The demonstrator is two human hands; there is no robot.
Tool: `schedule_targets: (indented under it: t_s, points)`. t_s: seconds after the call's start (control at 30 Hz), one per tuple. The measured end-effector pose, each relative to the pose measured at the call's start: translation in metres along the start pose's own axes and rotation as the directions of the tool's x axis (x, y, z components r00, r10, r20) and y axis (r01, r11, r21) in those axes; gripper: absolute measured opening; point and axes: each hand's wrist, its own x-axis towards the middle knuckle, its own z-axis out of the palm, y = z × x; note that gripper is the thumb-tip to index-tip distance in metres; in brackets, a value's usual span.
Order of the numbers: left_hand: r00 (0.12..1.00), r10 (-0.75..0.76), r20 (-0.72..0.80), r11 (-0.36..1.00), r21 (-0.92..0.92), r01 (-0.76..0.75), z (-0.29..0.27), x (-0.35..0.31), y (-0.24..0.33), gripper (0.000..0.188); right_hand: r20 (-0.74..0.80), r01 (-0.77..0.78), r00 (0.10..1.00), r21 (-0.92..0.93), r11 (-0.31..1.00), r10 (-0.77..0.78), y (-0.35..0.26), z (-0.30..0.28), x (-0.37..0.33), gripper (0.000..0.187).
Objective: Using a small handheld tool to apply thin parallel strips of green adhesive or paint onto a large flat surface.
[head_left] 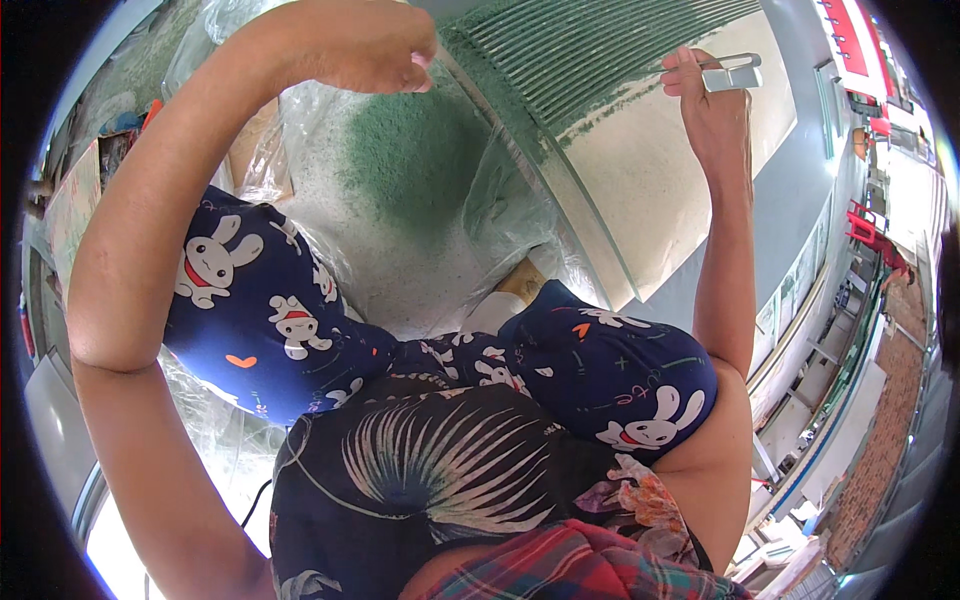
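Observation:
At the top, my left hand (390, 48) is closed with its fingers curled in, above the green powder (405, 150). Whatever those fingers may pinch is hidden. My right hand (705, 105) is closed at the upper right, over the cream part of a board (640, 185). A small silver clip-like metal piece (733, 77) with a wire loop sticks out from its fingers. Beyond the hands, close parallel ridges (600, 55) run across the board, dusted with the same green powder.
Clear plastic sheeting (500, 190) lies under the powder between my knees. A pale strip (590, 225) edges the board, and a grey surface (690, 270) borders it on the right. Farther right are a red chair (862, 222), shelving and a brick-patterned floor (870, 430).

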Motion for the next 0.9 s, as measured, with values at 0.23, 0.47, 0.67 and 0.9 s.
schedule_targets:
  t_s: [0.23, 0.47, 0.67, 0.9]
  points:
    - [0.997, -0.003, 0.071, 1.000, -0.004, 0.003, -0.003, 0.005, -0.003, 0.026, -0.035, 0.019, 0.999, -0.046, 0.999, -0.020, 0.021, 0.022, 0.012, 0.035]
    - [0.996, 0.085, -0.033, 0.992, -0.086, -0.087, 0.004, 0.005, -0.004, 0.030, 0.181, 0.144, 0.976, -0.106, 0.984, -0.123, -0.038, 0.022, -0.030, 0.029]
    - [0.999, 0.037, 0.036, 0.990, -0.137, -0.031, -0.005, 0.005, -0.001, 0.026, 0.453, 0.426, 0.823, -0.092, 0.900, -0.343, -0.072, 0.027, -0.056, 0.016]
    - [0.985, 0.013, -0.172, 0.970, -0.237, -0.054, -0.003, 0.020, 0.004, 0.027, 0.431, 0.558, 0.742, 0.027, 0.830, -0.513, -0.086, 0.023, -0.066, 0.023]
